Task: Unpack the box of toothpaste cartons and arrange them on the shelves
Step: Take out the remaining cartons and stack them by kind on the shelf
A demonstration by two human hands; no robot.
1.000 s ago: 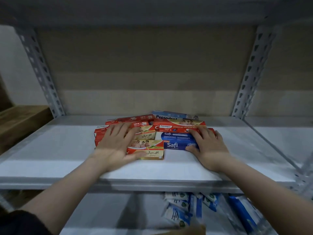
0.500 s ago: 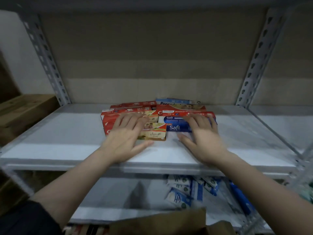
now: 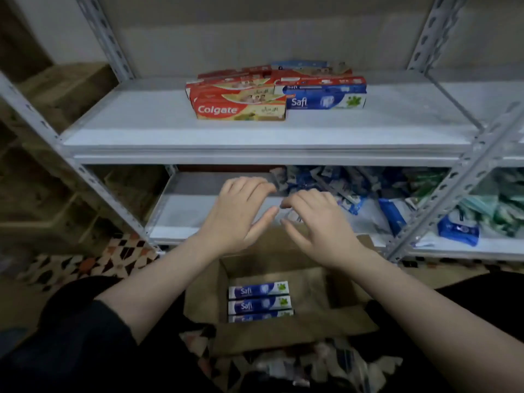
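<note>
While cartons (image 3: 256, 300) lie in the near box (image 3: 286, 331), left hand (image 3: 236, 214) and right hand (image 3: 319, 222) hover above, open, empty.

Bare forearms — black sleeve (image 3: 93, 330) pushed up past L elbow, black trousers

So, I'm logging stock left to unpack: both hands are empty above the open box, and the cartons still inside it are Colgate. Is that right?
Not quite. The head view shows the cartons inside the box are blue and white Safi, not Colgate; the Colgate carton is on the shelf. The rest holds: the left hand and right hand are empty above the open box.
</note>
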